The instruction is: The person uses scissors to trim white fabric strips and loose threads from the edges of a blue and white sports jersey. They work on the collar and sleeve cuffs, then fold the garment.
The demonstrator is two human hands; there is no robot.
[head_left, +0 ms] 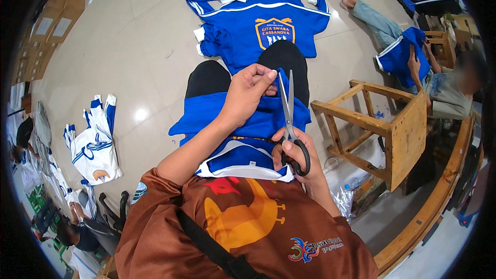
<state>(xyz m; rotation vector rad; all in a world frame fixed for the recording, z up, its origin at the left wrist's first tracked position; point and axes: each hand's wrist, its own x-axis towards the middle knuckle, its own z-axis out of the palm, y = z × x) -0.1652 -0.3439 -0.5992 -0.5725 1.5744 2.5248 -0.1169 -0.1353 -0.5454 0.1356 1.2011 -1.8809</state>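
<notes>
A blue garment (206, 116) with a white-trimmed collar lies across my lap. My left hand (247, 92) is closed, thumb and fingers pinching a raised edge of that blue fabric. In my right hand (304, 157) I grip scissors (288, 108) with black handles, fingers through the loops. The blades point away from me and stand slightly apart, close beside the pinched edge. Whether fabric lies between the blades, I cannot tell. Beyond my knees, a blue shirt (232, 28) with white stripes and a chest emblem is spread on the floor.
A wooden stool (408, 142) lies tipped over at my right. Farther right, a seated person (449, 93) handles a blue garment (405, 57). A white and blue shirt (95, 147) rests on the tiled floor at left. Cardboard boxes (64, 10) are stacked far left; other people sit lower left.
</notes>
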